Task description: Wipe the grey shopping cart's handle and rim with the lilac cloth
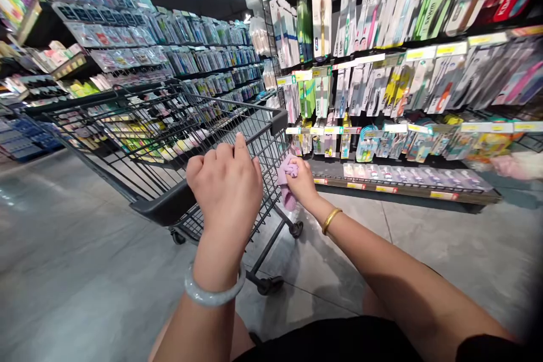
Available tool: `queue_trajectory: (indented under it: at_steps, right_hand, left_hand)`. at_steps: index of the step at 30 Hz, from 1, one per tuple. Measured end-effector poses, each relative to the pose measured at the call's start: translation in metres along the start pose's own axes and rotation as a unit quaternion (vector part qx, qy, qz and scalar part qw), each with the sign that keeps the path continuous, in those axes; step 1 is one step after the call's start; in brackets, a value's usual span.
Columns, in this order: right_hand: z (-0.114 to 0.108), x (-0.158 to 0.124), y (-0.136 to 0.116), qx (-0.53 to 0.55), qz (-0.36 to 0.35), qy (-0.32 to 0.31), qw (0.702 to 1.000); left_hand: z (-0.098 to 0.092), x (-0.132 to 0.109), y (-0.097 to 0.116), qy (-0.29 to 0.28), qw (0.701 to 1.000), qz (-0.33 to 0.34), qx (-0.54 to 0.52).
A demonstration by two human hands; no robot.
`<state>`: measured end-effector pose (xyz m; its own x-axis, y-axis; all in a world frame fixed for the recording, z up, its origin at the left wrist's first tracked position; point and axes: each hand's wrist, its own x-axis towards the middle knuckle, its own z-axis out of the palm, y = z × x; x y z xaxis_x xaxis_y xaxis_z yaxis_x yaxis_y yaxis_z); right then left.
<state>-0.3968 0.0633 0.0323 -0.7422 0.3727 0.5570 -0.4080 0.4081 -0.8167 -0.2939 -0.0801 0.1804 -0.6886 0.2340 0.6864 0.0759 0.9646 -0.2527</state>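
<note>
A dark wire shopping cart (156, 212) stands in front of me, with its black handle at the near side. My left hand (227, 175) is closed at the handle's right end, fingers wrapped over it and the index finger raised somewhat; the palm side is hidden. A pale bracelet circles that wrist. Against the cart's right wire side, my right hand (302, 178) grips a crumpled light purple cloth (289, 198). A gold bangle is on the right wrist. The part of the cart that I see inside shows bare wire mesh.
At the right, a shelf rack (369, 90) holds several rows of packaged toothbrushes, with a low bottom ledge (382, 186) jutting out. Another long rack (203, 62) of hanging packages runs along the left. Grey floor (85, 271) lies around the cart's wheels.
</note>
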Motion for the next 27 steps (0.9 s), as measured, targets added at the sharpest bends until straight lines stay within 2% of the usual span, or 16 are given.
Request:
queue_trajectory:
  at_steps: [3, 6, 8, 10, 12, 14, 15, 17, 19, 21, 23, 25, 27]
  right_hand:
    - [0.0, 0.006, -0.03, 0.015, -0.015, 0.016, 1.0]
    - [-0.006, 0.011, -0.065, 0.036, -0.12, -0.013, 0.992]
    - [-0.01, 0.013, -0.066, 0.02, -0.185, -0.052, 0.981]
    - [-0.013, 0.016, -0.05, -0.013, -0.169, -0.059, 0.984]
    - [-0.015, 0.018, -0.033, -0.033, -0.106, -0.027, 0.993]
    - [-0.014, 0.017, -0.03, -0.038, -0.062, 0.004, 0.997]
    - [-0.014, 0.015, -0.037, -0.035, -0.063, 0.006, 0.997]
    - [-0.011, 0.007, -0.06, -0.017, -0.114, -0.02, 0.993]
    - [-0.009, -0.001, -0.083, 0.005, -0.21, -0.072, 0.975]
    - [-0.008, -0.003, -0.089, -0.003, -0.262, -0.098, 0.96]
    - [-0.011, 0.003, -0.076, -0.04, -0.225, -0.083, 0.97]
    - [-0.016, 0.013, -0.057, -0.062, -0.137, -0.051, 0.987]
    - [-0.019, 0.02, -0.048, -0.062, -0.062, -0.016, 0.996]
  left_hand:
    - [0.0, 0.0, 0.001, 0.001, 1.0, -0.004, -0.004]
    - [-0.001, 0.0, 0.002, 0.001, 1.0, -0.005, -0.007]
    - [-0.002, -0.001, 0.003, 0.002, 1.0, -0.002, -0.011]
    - [-0.003, -0.002, 0.002, 0.003, 1.0, 0.004, -0.013]
    - [-0.003, -0.003, 0.002, 0.006, 1.0, 0.013, -0.008]
    - [-0.003, -0.003, 0.002, 0.012, 1.0, 0.019, -0.001]
    - [-0.003, -0.003, 0.002, 0.014, 1.0, 0.019, 0.001]
    - [-0.004, -0.002, 0.002, 0.012, 1.0, 0.01, 0.001]
    - [-0.005, -0.001, 0.002, -0.001, 1.0, 0.001, -0.005]
    - [-0.005, -0.001, 0.002, -0.009, 1.0, -0.004, -0.012]
    - [-0.005, -0.001, 0.002, -0.004, 1.0, 0.003, -0.011]
    - [-0.004, -0.002, 0.002, 0.006, 1.0, 0.015, -0.003]
    - [-0.004, -0.003, 0.002, 0.011, 1.0, 0.02, -0.001]
